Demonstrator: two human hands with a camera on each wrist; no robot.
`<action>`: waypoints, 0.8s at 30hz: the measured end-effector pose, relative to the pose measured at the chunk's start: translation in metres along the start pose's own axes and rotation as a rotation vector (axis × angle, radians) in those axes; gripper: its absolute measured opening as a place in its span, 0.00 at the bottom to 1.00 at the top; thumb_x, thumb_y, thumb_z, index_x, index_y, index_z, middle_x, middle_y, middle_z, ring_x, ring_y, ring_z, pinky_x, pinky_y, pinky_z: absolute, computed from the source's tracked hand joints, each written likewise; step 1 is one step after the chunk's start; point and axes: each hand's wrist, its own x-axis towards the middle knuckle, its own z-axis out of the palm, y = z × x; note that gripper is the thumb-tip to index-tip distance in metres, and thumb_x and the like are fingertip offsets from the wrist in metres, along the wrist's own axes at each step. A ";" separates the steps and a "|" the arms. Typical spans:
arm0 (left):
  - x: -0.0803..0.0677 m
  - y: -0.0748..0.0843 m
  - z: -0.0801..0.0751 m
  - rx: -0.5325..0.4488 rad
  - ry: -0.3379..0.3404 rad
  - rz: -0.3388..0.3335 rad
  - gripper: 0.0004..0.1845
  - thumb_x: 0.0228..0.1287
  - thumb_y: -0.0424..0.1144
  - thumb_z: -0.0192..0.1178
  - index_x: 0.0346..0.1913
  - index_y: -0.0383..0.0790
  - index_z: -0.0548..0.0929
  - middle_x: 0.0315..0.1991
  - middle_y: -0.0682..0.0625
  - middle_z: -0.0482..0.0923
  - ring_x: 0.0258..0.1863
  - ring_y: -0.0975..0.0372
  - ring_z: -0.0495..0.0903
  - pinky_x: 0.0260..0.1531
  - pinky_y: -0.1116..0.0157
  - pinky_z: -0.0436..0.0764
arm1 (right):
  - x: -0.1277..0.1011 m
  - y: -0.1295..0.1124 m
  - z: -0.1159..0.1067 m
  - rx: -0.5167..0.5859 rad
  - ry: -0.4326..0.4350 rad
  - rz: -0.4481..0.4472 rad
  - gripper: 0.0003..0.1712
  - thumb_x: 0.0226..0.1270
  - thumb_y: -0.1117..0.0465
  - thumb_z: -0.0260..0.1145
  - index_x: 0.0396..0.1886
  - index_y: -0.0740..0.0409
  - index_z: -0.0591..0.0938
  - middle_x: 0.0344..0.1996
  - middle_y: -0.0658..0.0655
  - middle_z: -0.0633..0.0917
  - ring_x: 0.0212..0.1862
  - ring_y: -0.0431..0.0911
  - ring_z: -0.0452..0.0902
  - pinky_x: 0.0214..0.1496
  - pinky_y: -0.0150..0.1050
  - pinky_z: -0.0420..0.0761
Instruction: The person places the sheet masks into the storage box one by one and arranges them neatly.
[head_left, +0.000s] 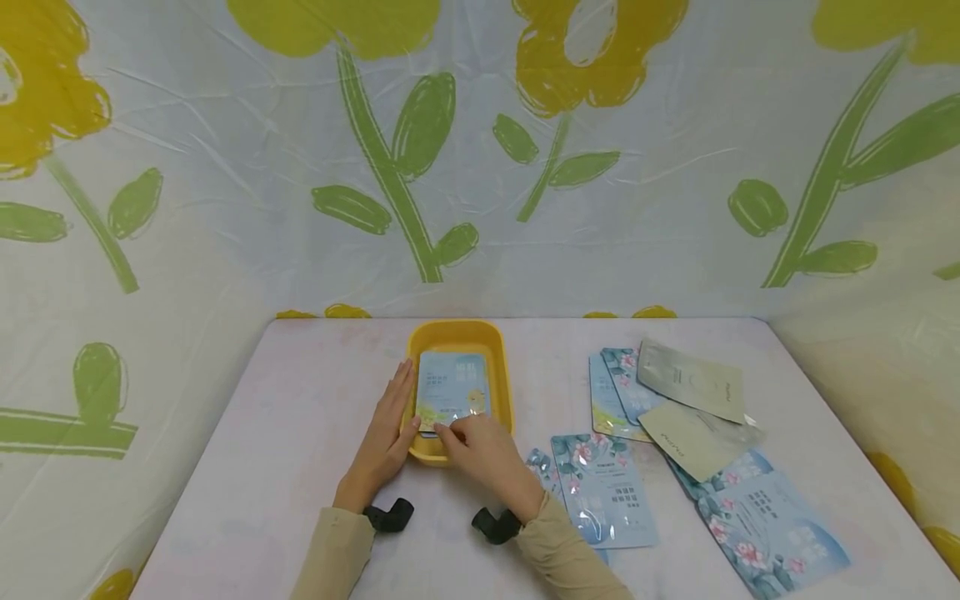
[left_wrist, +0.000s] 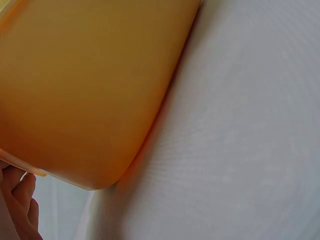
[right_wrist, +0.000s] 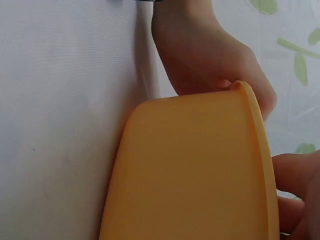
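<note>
The blue packet (head_left: 453, 390) lay inside the yellow tub (head_left: 501, 360), which sat on the pale table (head_left: 300, 417) near the middle, close to the person. The packet had small pictures and blocks of print on it, and its near end rested up on the tub's near rim. The right hand (head_left: 487, 454) reached over that near rim, and its fingertips (head_left: 444, 430) pressed down on the packet's near edge; I could not tell if they pinched it or only touched it. The left hand (head_left: 386, 437) lay flat along the tub's left side, with its fingers straight and pressed together against the wall. In the right wrist view, the tub's (right_wrist: 200, 170) orange-yellow wall filled most of the picture, with the left hand (right_wrist: 210, 60) just behind its rim. In the left wrist view, the tub (left_wrist: 85, 90) was also very close. To the right of the tub, well apart from it, more blue flowery packets (head_left: 603, 487) and two pale green packets (head_left: 693, 383) lay spread on the table.
</note>
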 end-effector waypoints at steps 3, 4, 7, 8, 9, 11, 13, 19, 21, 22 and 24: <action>-0.001 0.001 0.000 -0.001 0.005 0.008 0.36 0.69 0.35 0.49 0.78 0.33 0.51 0.80 0.44 0.45 0.78 0.51 0.43 0.77 0.58 0.41 | 0.001 0.004 -0.005 0.047 0.098 -0.027 0.18 0.72 0.56 0.61 0.21 0.55 0.85 0.11 0.42 0.70 0.17 0.35 0.65 0.18 0.28 0.65; -0.001 0.001 0.000 -0.001 0.006 0.011 0.36 0.69 0.35 0.49 0.78 0.33 0.51 0.80 0.44 0.45 0.78 0.51 0.43 0.77 0.58 0.41 | 0.002 0.006 -0.007 0.065 0.150 -0.050 0.16 0.71 0.58 0.63 0.24 0.56 0.86 0.13 0.43 0.74 0.18 0.35 0.68 0.20 0.27 0.69; -0.001 0.001 0.000 -0.003 0.010 0.016 0.36 0.69 0.35 0.49 0.78 0.32 0.52 0.80 0.43 0.46 0.78 0.51 0.44 0.77 0.58 0.41 | 0.003 0.016 -0.014 0.131 0.319 -0.131 0.11 0.68 0.63 0.65 0.25 0.59 0.88 0.19 0.47 0.83 0.23 0.38 0.78 0.28 0.29 0.80; -0.001 0.001 0.000 -0.002 0.009 0.014 0.36 0.69 0.35 0.48 0.78 0.33 0.51 0.80 0.43 0.46 0.78 0.51 0.44 0.77 0.57 0.41 | 0.004 0.021 -0.016 0.153 0.373 -0.162 0.10 0.67 0.65 0.66 0.26 0.59 0.88 0.21 0.49 0.86 0.25 0.38 0.80 0.30 0.30 0.82; -0.001 0.001 0.000 -0.003 0.009 0.010 0.36 0.70 0.36 0.48 0.78 0.33 0.51 0.80 0.43 0.45 0.78 0.52 0.43 0.77 0.58 0.41 | 0.005 0.025 -0.019 0.177 0.423 -0.195 0.09 0.66 0.67 0.66 0.26 0.60 0.88 0.23 0.51 0.87 0.25 0.40 0.81 0.30 0.31 0.84; -0.001 0.002 0.000 0.001 0.009 0.002 0.36 0.70 0.37 0.47 0.78 0.33 0.51 0.80 0.44 0.45 0.78 0.52 0.43 0.77 0.58 0.41 | 0.006 0.034 -0.026 0.210 0.503 -0.249 0.09 0.65 0.69 0.65 0.26 0.61 0.87 0.24 0.53 0.88 0.25 0.41 0.82 0.29 0.32 0.83; -0.001 0.002 0.000 0.007 0.008 -0.007 0.36 0.70 0.37 0.47 0.78 0.34 0.51 0.80 0.44 0.45 0.79 0.53 0.43 0.77 0.60 0.40 | 0.007 0.044 -0.034 0.222 0.569 -0.293 0.09 0.65 0.71 0.65 0.25 0.62 0.87 0.24 0.53 0.87 0.24 0.43 0.81 0.28 0.32 0.83; 0.000 0.003 0.001 0.014 0.019 0.001 0.36 0.68 0.34 0.49 0.78 0.32 0.52 0.79 0.42 0.46 0.78 0.51 0.44 0.77 0.60 0.40 | 0.004 0.078 -0.063 0.171 0.752 -0.284 0.11 0.62 0.75 0.64 0.23 0.62 0.87 0.22 0.55 0.87 0.22 0.45 0.81 0.30 0.28 0.80; 0.000 0.003 0.000 0.011 0.016 0.001 0.37 0.68 0.34 0.49 0.78 0.32 0.52 0.79 0.42 0.46 0.78 0.51 0.44 0.77 0.60 0.40 | 0.002 0.090 -0.072 0.144 0.838 -0.260 0.12 0.61 0.77 0.64 0.22 0.62 0.87 0.21 0.56 0.87 0.21 0.47 0.81 0.28 0.27 0.78; 0.000 0.004 0.000 0.011 0.013 -0.001 0.37 0.68 0.34 0.49 0.78 0.32 0.51 0.79 0.42 0.46 0.78 0.51 0.44 0.77 0.60 0.40 | 0.000 0.097 -0.077 0.135 0.877 -0.242 0.12 0.60 0.77 0.64 0.22 0.63 0.87 0.21 0.57 0.87 0.20 0.48 0.80 0.27 0.26 0.76; 0.000 0.004 0.000 0.010 0.005 -0.009 0.37 0.69 0.35 0.48 0.78 0.33 0.51 0.80 0.43 0.45 0.78 0.52 0.43 0.77 0.59 0.40 | -0.004 0.108 -0.086 0.112 0.947 -0.199 0.12 0.60 0.78 0.64 0.21 0.64 0.87 0.20 0.60 0.87 0.20 0.48 0.79 0.26 0.24 0.74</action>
